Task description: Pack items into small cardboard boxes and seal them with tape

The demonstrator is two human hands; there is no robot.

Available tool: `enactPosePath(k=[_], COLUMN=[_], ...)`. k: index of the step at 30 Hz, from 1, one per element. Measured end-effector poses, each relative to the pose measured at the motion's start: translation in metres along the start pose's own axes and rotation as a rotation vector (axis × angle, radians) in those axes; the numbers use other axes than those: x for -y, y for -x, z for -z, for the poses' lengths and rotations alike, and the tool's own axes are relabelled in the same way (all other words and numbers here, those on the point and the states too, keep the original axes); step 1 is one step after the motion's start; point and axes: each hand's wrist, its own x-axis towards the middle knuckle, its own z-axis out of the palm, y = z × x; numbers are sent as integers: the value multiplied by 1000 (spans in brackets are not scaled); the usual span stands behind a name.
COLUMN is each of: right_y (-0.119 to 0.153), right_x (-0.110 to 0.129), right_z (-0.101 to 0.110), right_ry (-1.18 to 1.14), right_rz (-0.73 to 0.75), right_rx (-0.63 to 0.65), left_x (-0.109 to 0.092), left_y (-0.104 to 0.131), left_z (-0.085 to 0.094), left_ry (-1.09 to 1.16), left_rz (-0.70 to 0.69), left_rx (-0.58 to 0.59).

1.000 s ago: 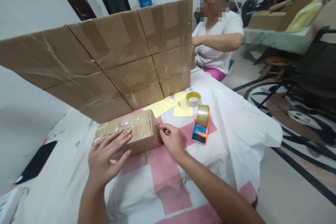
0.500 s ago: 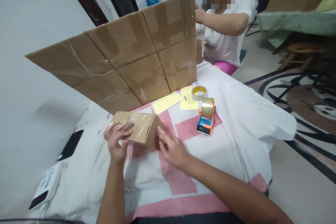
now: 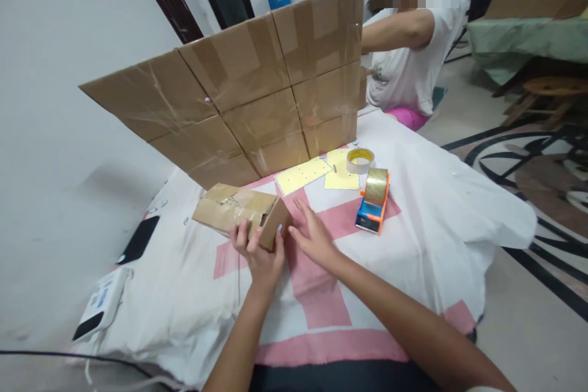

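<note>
A small taped cardboard box lies on the cloth-covered table in front of me, its flaps toward the top and its end face turned right. My left hand is closed around the near right edge of the box, fingers on top and thumb by the end face. A small pale piece sticks to that end face. Beside it, my right hand is open with fingers stretched out and holds nothing. Its thumb is close to the box's end; whether it touches I cannot tell.
A large taped cardboard panel stands behind the box. To the right are a tape dispenser, a tape roll and yellow sheets. A dark phone-like slab lies left. Another person sits beyond the panel.
My left hand has moved right, from the box's left top to its near right edge. My right hand has come off the end face and opened. The camera view has shifted.
</note>
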Motion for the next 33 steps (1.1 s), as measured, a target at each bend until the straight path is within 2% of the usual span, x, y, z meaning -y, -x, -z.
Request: enactPosePath(k=[4, 13, 15, 17, 19, 21, 24, 26, 28, 31, 33], right_y=[-22, -29, -28, -27, -26, -25, -27, -32, -41, -58, -66], right_x=[-5, 2, 5, 7, 8, 8, 13, 21, 35, 62, 72], right_z=[-4, -1, 0, 0, -2, -4, 0, 10, 29, 77, 117], right_ry=[-85, 70, 116, 153, 177, 190, 179, 152, 144, 183, 196], right_rz=[18, 12, 7, 0, 4, 12, 14, 54, 141, 277, 359], right_rx=[175, 163, 177, 166, 147, 128, 114, 89, 25, -162, -313], left_x=[6, 13, 14, 16, 18, 21, 21, 13, -6, -52, -87], left_y=[-2, 0, 1, -2, -9, -18, -36, -51, -71, -112, -146], left_z=[3, 2, 5, 10, 16, 21, 26, 26, 23, 13, 0], left_ry=[46, 130, 182, 240, 244, 205, 173, 176, 192, 296, 455], left_rz=[-21, 66, 151, 311, 512, 638, 565, 482, 436, 320, 143], left_rx=[2, 29, 47, 76, 163, 287, 366, 334, 277, 131, 66])
